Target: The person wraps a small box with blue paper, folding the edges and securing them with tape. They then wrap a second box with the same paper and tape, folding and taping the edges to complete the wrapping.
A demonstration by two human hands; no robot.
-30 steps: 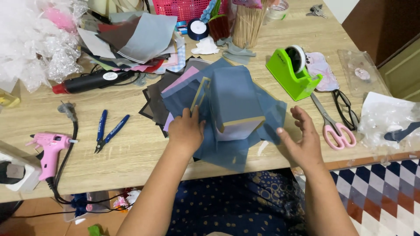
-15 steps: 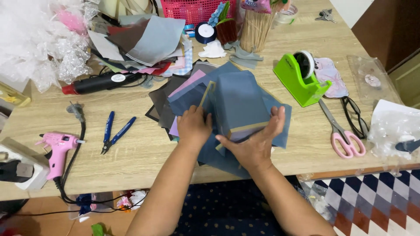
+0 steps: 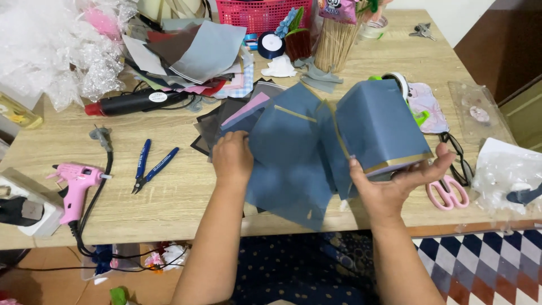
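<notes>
My right hand (image 3: 395, 183) holds up a folded stack of blue-grey sheets with a gold edge (image 3: 378, 127), lifted and tilted to the right above the table. My left hand (image 3: 232, 158) presses flat on the left part of the spread blue-grey wrapping sheets (image 3: 288, 164), which lie on the wooden table (image 3: 169, 197) and hang a little over its front edge. Under them lie dark grey and pink sheets (image 3: 248, 107).
Pink scissors (image 3: 446, 192) and black glasses (image 3: 460, 155) lie right of my right hand; the green tape dispenser (image 3: 415, 110) is mostly hidden. Blue pliers (image 3: 149, 164), a pink glue gun (image 3: 76, 183), a heat tool (image 3: 135, 101), bubble wrap (image 3: 51, 51), a pink basket (image 3: 265, 14) and skewers (image 3: 333, 45) surround.
My right hand has lifted the folded stack off the spread sheets and swung it up to the right. My left hand stays pressed on the sheets.
</notes>
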